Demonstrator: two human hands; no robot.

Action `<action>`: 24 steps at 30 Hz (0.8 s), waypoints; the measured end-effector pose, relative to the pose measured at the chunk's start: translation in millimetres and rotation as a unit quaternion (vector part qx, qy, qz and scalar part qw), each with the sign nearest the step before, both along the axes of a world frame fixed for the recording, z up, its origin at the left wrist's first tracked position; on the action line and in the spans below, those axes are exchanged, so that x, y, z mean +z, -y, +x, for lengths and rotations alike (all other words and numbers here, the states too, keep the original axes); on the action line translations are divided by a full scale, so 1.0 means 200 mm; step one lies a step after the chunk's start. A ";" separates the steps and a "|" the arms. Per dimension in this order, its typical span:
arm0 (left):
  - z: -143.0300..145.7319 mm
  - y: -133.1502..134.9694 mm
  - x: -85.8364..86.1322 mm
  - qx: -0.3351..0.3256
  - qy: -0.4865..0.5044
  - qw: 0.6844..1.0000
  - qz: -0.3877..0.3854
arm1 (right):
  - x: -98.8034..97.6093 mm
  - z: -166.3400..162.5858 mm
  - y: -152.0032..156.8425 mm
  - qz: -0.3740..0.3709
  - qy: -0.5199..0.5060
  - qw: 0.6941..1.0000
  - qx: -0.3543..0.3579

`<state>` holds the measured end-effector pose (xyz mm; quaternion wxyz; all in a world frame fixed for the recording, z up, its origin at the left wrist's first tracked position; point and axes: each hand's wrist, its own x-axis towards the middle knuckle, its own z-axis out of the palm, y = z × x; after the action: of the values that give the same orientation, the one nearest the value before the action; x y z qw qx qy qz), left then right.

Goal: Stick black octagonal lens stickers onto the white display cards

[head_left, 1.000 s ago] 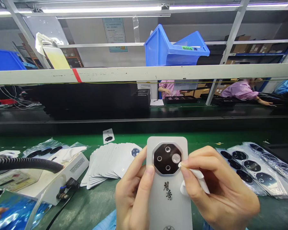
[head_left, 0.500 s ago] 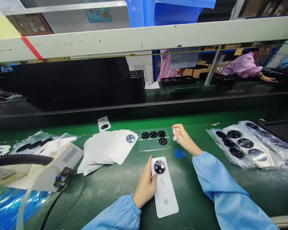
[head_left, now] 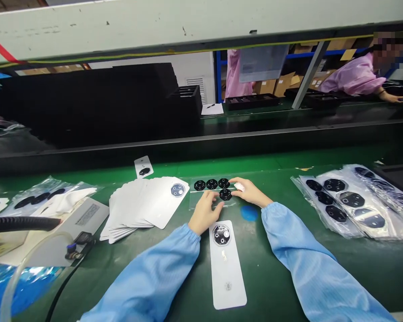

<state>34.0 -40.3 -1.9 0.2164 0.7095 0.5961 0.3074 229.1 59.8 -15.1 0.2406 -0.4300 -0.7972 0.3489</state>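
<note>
My left hand point(head_left: 205, 213) is open, thumb and fingers apart, at the left side of a black camera-lens disc point(head_left: 225, 194). Tucked in my right hand point(head_left: 253, 195) is a crumpled white wipe point(head_left: 239, 187), and that hand's fingertips are at the right side of the same disc. The disc lies on a clear film sheet point(head_left: 196, 203), below a row of other black discs point(head_left: 212, 184). Closer to me rests a white phone-back panel point(head_left: 229, 273) with a black round lens piece point(head_left: 221, 235) at its top; neither hand holds the panel.
A fanned stack of white panels point(head_left: 137, 203) lies to the left, with a small panel point(head_left: 143, 166) behind it. Bagged discs point(head_left: 352, 201) are on the right. A white machine point(head_left: 77, 228) with hoses stands at left. A blue round spot point(head_left: 249, 213) shows on the green mat.
My left hand has let go of the white panel and moved up to the film. My right hand has come left and down to the lone disc, still with the wipe. The view has tilted down.
</note>
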 end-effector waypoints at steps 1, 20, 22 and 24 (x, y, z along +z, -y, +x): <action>0.02 -0.07 -0.02 0.006 -0.009 1.000 -0.007 | 0.00 0.00 0.00 0.009 0.009 1.000 0.003; 0.18 -0.29 0.13 0.062 -0.214 0.963 -0.155 | -0.02 0.06 -0.03 0.078 0.180 0.980 0.036; 0.21 -0.28 0.16 0.066 -0.219 0.961 -0.154 | -0.03 0.06 -0.04 0.080 0.183 0.979 0.037; 0.23 -0.26 0.17 0.067 -0.214 0.963 -0.151 | -0.04 0.06 -0.04 0.083 0.186 0.978 0.036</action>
<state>79.1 11.4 32.6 0.1672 0.6766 0.7139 0.0684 241.9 68.6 -22.3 0.1102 -0.4369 -0.8693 0.2034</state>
